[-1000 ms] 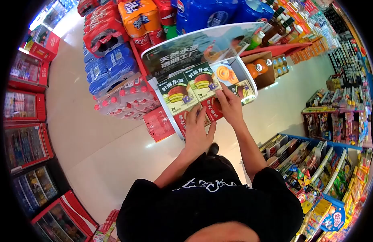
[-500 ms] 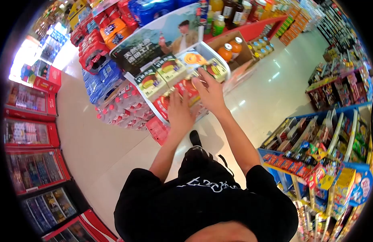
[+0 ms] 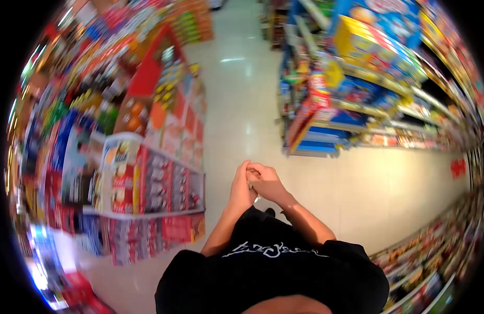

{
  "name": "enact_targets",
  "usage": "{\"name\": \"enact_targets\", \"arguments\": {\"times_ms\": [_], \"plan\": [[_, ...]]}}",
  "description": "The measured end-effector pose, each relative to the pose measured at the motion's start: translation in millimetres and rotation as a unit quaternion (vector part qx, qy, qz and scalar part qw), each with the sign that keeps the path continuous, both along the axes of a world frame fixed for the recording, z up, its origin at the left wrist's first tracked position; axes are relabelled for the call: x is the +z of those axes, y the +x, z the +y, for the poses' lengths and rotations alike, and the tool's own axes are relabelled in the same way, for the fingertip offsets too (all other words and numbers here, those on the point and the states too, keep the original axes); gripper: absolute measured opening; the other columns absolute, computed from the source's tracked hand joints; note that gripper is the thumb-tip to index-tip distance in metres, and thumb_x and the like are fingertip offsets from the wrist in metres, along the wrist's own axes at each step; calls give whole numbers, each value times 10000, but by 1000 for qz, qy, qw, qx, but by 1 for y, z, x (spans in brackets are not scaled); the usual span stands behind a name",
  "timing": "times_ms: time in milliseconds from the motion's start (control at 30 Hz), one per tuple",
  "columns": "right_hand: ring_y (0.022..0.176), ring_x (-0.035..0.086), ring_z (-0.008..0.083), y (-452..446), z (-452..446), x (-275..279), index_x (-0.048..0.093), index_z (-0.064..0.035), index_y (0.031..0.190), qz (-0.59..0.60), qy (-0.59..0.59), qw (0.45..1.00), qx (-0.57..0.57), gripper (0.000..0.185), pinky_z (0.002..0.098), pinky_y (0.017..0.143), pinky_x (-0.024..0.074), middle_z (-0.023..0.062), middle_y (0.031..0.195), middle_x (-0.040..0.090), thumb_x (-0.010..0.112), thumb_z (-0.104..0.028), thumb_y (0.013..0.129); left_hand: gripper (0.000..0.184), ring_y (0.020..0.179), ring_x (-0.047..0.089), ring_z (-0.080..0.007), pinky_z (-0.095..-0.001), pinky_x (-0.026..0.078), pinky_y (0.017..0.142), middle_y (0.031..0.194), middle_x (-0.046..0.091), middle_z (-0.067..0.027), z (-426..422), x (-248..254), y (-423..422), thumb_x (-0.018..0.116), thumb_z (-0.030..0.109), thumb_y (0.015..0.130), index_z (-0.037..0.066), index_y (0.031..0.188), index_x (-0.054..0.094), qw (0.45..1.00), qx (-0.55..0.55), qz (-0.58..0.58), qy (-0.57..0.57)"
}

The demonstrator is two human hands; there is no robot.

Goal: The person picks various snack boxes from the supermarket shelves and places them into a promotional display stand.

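Note:
My left hand (image 3: 241, 186) and my right hand (image 3: 269, 182) meet in front of my body, fingers closed and pressed together. A tiny pale spot shows between the palms; whether it is an object I cannot make out. Left of them stands the display stand (image 3: 148, 213), apart from both hands. On its upper tray sit red and pale cartons (image 3: 124, 188), and rows of bottles (image 3: 158, 183) show along its side.
A promotional bin with a red panel (image 3: 149, 68) and orange-capped jars (image 3: 134, 116) stands behind the display. Snack shelves (image 3: 357, 112) rise at the right, and another shelf row (image 3: 430, 261) runs along the lower right. Tiled floor (image 3: 237, 120) lies between.
My view has swung to the right, so the display now lies at the left. My hands have left the cartons in its tray and come together before my body.

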State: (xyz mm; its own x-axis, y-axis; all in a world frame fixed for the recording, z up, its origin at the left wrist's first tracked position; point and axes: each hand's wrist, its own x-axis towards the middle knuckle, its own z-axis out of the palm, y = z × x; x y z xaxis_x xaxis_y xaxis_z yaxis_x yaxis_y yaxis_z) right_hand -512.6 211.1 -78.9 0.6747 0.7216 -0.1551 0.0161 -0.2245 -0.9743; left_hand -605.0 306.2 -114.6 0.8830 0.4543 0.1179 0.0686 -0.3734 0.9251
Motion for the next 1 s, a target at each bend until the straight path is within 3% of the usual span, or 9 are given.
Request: {"name": "enact_targets", "arguments": {"times_ms": [167, 200, 433, 533, 633, 700, 733, 1000], "plan": [[875, 749, 308, 32, -104, -37, 667, 25, 1093, -53, 63, 983, -167, 213, 379, 782, 572, 202, 967, 751, 634, -138, 960, 594, 1185, 628, -453, -456, 515, 996, 1274, 626, -290, -73, -1, 68, 587, -67, 850, -34, 1430, 463, 985, -166, 1, 47], [847, 734, 193, 37, -125, -28, 641, 60, 1117, -49, 27, 982, -180, 224, 329, 797, 574, 171, 981, 745, 656, -103, 963, 583, 1166, 640, -449, -453, 523, 983, 1251, 639, -286, -85, -3, 81, 580, -72, 848, -32, 1421, 475, 978, -201, 2, 56], [868, 719, 336, 98, -256, -55, 601, 17, 1106, -69, -12, 944, -323, 268, 404, 786, 562, 196, 954, 719, 682, -155, 915, 581, 1123, 671, -424, -436, 544, 951, 1212, 670, -267, -204, -17, 189, 554, -107, 817, -19, 1390, 511, 922, -381, 25, 71], [843, 715, 328, 135, -320, -52, 602, 16, 1088, -104, 15, 914, -391, 249, 396, 762, 555, 179, 924, 718, 678, -130, 901, 600, 1128, 670, -420, -430, 545, 951, 1225, 666, -260, -272, -19, 249, 555, -110, 809, -4, 1398, 510, 896, -441, 30, 46], [807, 705, 323, 179, -390, -42, 610, 9, 1068, -55, -7, 894, -444, 235, 392, 734, 548, 165, 885, 710, 679, -112, 879, 636, 1143, 665, -410, -417, 544, 959, 1243, 659, -247, -348, -19, 315, 575, -104, 808, 16, 1427, 489, 864, -501, 31, 49], [773, 692, 297, 214, -442, -28, 628, 6, 1053, -55, -88, 879, -466, 232, 397, 721, 550, 151, 875, 701, 680, -104, 856, 651, 1149, 664, -407, -410, 543, 962, 1246, 658, -241, -400, -6, 351, 587, -103, 809, 18, 1439, 473, 839, -539, 30, 64], [769, 690, 290, 230, -465, -25, 632, 7, 1054, -61, -97, 867, -484, 233, 399, 721, 551, 148, 876, 699, 679, -101, 852, 592, 1092, 684, -369, -387, 556, 907, 1180, 681, -203, -427, -6, 367, 577, -122, 828, 23, 1396, 500, 839, -540, -64, 20], [669, 637, 218, 303, -608, -21, 646, 10, 1063, -86, -59, 789, -605, 253, 349, 644, 537, 122, 864, 702, 688, -59, 823, 505, 1091, 670, -421, -444, 555, 906, 1168, 685, -237, -582, 11, 479, 604, -38, 843, 6, 1343, 541, 773, -629, -39, 68]]}}
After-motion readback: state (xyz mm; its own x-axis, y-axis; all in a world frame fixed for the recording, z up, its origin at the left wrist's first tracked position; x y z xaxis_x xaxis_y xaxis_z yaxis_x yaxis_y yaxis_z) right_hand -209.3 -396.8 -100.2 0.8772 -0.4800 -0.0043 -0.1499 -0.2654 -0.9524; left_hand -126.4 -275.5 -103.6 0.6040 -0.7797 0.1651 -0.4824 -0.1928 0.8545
